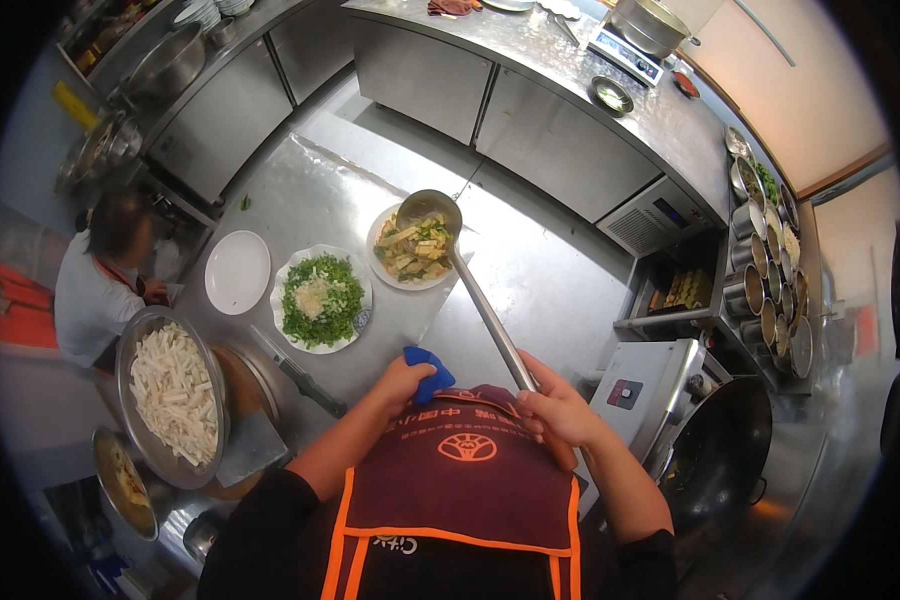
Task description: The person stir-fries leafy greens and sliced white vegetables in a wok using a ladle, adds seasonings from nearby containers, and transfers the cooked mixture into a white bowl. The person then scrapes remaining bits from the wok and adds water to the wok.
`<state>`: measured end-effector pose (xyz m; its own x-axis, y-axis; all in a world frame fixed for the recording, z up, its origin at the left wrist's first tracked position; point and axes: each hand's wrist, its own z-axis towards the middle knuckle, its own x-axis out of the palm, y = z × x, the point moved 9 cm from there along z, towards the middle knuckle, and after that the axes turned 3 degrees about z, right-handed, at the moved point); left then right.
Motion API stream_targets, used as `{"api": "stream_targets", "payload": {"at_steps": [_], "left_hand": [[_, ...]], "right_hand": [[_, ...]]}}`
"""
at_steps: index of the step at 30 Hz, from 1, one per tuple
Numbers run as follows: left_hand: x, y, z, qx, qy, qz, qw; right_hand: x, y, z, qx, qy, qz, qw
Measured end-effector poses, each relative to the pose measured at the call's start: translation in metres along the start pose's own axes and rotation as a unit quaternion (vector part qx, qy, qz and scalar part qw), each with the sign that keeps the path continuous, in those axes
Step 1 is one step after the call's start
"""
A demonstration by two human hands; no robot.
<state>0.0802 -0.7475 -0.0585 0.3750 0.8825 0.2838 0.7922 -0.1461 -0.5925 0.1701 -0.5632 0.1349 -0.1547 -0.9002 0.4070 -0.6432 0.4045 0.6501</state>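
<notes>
My right hand (559,409) grips the handle of a long metal ladle (487,307) near its brown end. The ladle's bowl hangs tilted over the far right part of a white plate (412,286). Cooked pale strips with greens (418,251) lie heaped on that plate; whether the bowl touches them I cannot tell. A folded blue cloth (433,375) is pinched in my left hand (399,381), close to my apron (405,491). Left of the cooked food, a scalloped white plate (276,300) carries chopped green herbs (322,326) topped with a pale minced ingredient (314,298).
A plain white plate (238,272) and a knife (300,375) lie on the steel table to the left. Beyond are a metal basin of pale strips (174,394), a cleaver (251,450) and a co-worker (105,277). A wok (720,450) and several metal canisters (750,289) stand right.
</notes>
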Motion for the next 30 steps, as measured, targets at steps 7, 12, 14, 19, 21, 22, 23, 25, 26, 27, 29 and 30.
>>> {"api": "stream_targets", "payload": {"at_steps": [7,12,14,19,21,22,23,25,26,27,29,30], "left_hand": [[-0.012,-0.006,0.011,0.013,0.021,-0.047,0.999],[-0.014,-0.015,0.019,0.034,0.029,-0.055,0.997],[-0.013,-0.015,0.021,0.031,0.028,-0.035,0.999],[-0.006,-0.017,0.024,0.031,0.025,-0.009,0.999],[-0.004,-0.017,0.024,0.031,0.023,-0.007,0.999],[-0.004,-0.018,0.025,0.031,0.020,-0.006,0.999],[-0.002,-0.017,0.025,0.027,0.026,-0.010,0.999],[-0.003,-0.018,0.027,0.032,0.024,0.026,0.999],[-0.003,-0.018,0.028,0.032,0.027,0.043,0.998],[-0.004,-0.018,0.029,0.030,0.022,0.036,0.999],[-0.005,-0.016,0.030,0.021,0.022,0.016,0.999],[-0.006,-0.017,0.030,0.029,0.016,0.022,0.999]], "right_hand": [[-0.006,0.001,0.004,-0.025,-0.107,-0.271,0.956],[-0.006,0.008,0.000,-0.049,-0.170,-0.438,0.881],[-0.003,0.009,0.000,-0.068,-0.171,-0.450,0.874],[-0.004,0.009,0.002,-0.071,-0.188,-0.470,0.859],[-0.006,0.007,0.003,-0.056,-0.193,-0.471,0.859],[-0.005,0.008,0.003,-0.067,-0.194,-0.476,0.855],[-0.005,0.010,0.002,-0.076,-0.195,-0.482,0.851],[-0.004,0.012,0.002,-0.091,-0.197,-0.488,0.845],[-0.003,0.013,0.001,-0.096,-0.200,-0.489,0.843],[-0.004,0.013,0.000,-0.098,-0.206,-0.490,0.841],[-0.005,0.013,0.000,-0.101,-0.202,-0.486,0.844],[-0.006,0.012,0.000,-0.096,-0.202,-0.485,0.845]]}}
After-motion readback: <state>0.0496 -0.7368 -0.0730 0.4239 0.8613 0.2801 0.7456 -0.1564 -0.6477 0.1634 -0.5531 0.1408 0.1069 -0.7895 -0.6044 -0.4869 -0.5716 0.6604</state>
